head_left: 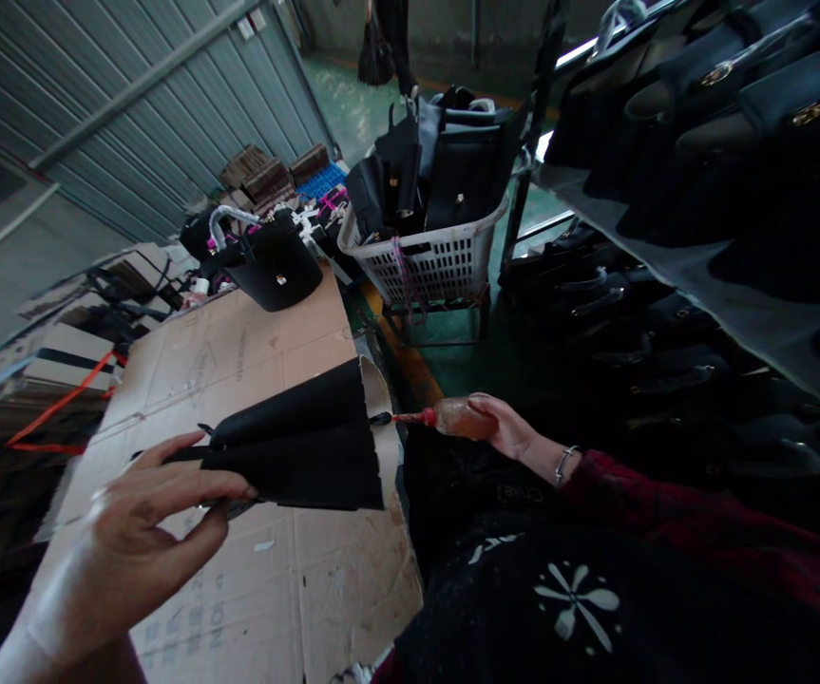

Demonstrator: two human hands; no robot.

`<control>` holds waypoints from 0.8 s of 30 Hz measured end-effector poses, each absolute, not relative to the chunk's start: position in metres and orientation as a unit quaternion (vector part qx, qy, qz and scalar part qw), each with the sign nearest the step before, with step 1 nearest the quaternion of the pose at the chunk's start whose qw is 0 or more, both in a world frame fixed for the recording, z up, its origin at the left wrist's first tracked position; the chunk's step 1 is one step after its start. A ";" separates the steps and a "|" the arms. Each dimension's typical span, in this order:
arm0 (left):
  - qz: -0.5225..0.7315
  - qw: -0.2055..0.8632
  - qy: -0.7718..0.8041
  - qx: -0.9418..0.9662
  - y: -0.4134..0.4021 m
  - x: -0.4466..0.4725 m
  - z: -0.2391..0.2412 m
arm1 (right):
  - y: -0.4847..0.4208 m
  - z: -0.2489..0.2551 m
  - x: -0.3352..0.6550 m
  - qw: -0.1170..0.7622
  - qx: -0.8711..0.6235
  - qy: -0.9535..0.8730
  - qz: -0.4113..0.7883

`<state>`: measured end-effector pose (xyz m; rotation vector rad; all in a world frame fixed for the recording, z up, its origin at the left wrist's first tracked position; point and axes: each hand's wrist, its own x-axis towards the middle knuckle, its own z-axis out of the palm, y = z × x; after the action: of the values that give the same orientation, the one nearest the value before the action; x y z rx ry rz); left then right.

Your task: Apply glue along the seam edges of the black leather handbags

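A black handbag body (302,442) lies on its side on the cardboard-covered table, its pale-lined open end facing right. My left hand (145,537) grips the narrower left end of the bag, thumb below and fingers over it. In my right hand (505,426) is a squeeze bottle (463,419) of amber liquid with a red cap. The bottle's thin nozzle points left, with its tip at the bag's open edge, next to a small black tab (381,419). Whether the tip touches the tab, I cannot tell.
A finished-looking black handbag (277,266) with a wrapped handle stands at the far end of the cardboard (238,351). Beyond it, a grey plastic basket (438,271) holds several black bags. Racks of black bags (737,171) line the right. Stacked pieces (60,370) sit at the left.
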<state>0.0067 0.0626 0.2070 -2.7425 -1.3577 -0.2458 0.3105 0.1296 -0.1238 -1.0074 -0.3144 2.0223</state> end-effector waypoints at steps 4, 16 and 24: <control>-0.091 0.046 -0.436 -0.894 0.062 0.010 0.207 | 0.132 -0.117 0.311 0.424 -0.401 -0.133 0.801; -0.080 0.077 -0.416 -0.902 0.063 0.002 0.201 | 0.142 -0.114 0.314 0.434 -0.372 -0.170 0.803; -0.057 0.093 -0.413 -0.904 0.061 -0.008 0.199 | 0.132 -0.116 0.313 0.410 -0.378 -0.214 0.802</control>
<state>-0.0081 0.0607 0.1987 -2.6851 -1.2249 -0.1685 0.3125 0.1321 -0.1158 -0.9521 -0.5386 2.0182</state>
